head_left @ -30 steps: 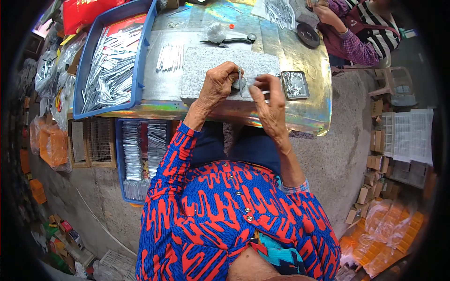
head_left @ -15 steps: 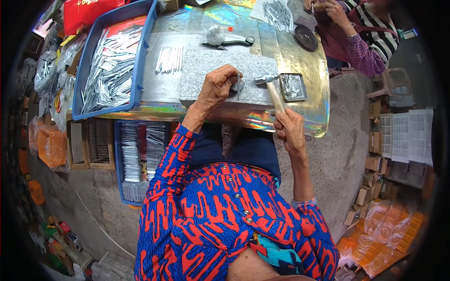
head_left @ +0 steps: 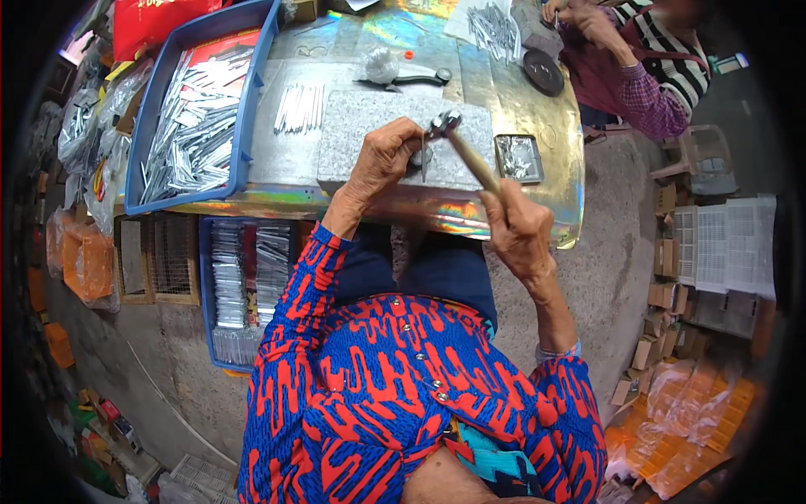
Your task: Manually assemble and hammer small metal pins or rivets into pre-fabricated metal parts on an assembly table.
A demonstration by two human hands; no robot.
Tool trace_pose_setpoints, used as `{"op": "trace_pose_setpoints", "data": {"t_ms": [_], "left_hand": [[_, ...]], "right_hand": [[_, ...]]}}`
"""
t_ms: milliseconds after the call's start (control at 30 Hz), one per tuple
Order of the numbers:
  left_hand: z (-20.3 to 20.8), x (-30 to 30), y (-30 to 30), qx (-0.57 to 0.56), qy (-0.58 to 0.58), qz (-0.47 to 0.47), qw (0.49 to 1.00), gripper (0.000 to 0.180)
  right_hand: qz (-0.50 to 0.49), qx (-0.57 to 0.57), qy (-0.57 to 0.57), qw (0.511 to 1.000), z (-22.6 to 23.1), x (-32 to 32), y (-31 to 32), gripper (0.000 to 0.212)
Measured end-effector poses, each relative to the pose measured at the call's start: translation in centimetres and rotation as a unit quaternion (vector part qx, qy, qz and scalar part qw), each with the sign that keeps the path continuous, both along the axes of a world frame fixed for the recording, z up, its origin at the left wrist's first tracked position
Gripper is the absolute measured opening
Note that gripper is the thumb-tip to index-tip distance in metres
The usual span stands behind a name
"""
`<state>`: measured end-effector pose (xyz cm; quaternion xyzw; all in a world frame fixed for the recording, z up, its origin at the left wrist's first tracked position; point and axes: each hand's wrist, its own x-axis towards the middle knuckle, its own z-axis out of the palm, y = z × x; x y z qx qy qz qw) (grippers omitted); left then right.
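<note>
A hammer [head_left: 476,161] with a pale wooden handle is in my right hand [head_left: 522,225], fingers wrapped round the handle. Its metal head is raised beside the upper end of a thin metal strip [head_left: 424,157]. My left hand [head_left: 386,155] pinches that strip upright over the near edge of a grey speckled stone block [head_left: 357,113]. A small dark round piece at the strip's foot is partly hidden by my left fingers. Right of the block lies a small dark tray [head_left: 499,160] of tiny metal parts. Slim metal strips [head_left: 300,107] lie in a row to the left.
A blue tray [head_left: 243,160] heaped with metal strips stands at the table's left. Behind the block lie a black-handled tool [head_left: 420,78] and a black disc [head_left: 543,73]. A co-worker's hand [head_left: 600,27] works at the far right. Below, a blue crate [head_left: 206,294] holds bundled strips.
The hammer has swung up and left, its head now near the strip. My right hand has turned with it; my left hand keeps its pinch. The whole view has shifted slightly.
</note>
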<state>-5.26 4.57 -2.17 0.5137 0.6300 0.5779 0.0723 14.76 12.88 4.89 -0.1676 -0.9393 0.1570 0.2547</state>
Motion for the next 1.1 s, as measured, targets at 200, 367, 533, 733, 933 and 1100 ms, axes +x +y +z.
{"op": "trace_pose_setpoints", "data": {"t_ms": [200,367,533,733,933,1100], "left_hand": [[-0.2,-0.3,0.0,-0.002,0.0,-0.01,1.0,0.006],[0.4,-0.1,0.0,-0.018,-0.023,-0.014,0.999,0.007],[0.1,-0.3,-0.1,-0.027,-0.199,-0.008,0.98,0.012],[0.3,-0.9,-0.1,-0.024,-0.383,-0.025,0.923,0.018],[0.6,-0.5,-0.7,0.016,-0.447,-0.063,0.892,0.014],[1.6,0.7,-1.3,0.011,-0.469,-0.088,0.879,0.014]], "right_hand": [[-0.044,-0.131,0.115,0.984,-1.1,-0.5,0.4,0.015],[-0.098,-0.586,0.066,0.802,-5.2,1.0,0.6,0.031],[-0.085,-0.617,0.041,0.781,-5.8,1.4,0.3,0.033],[-0.11,-0.127,-0.039,0.985,-5.2,1.4,1.7,0.024],[-0.01,-0.198,0.109,0.974,-3.1,-3.7,1.2,0.016],[0.055,-0.348,0.158,0.923,-2.3,-7.7,-0.7,0.022]]}}
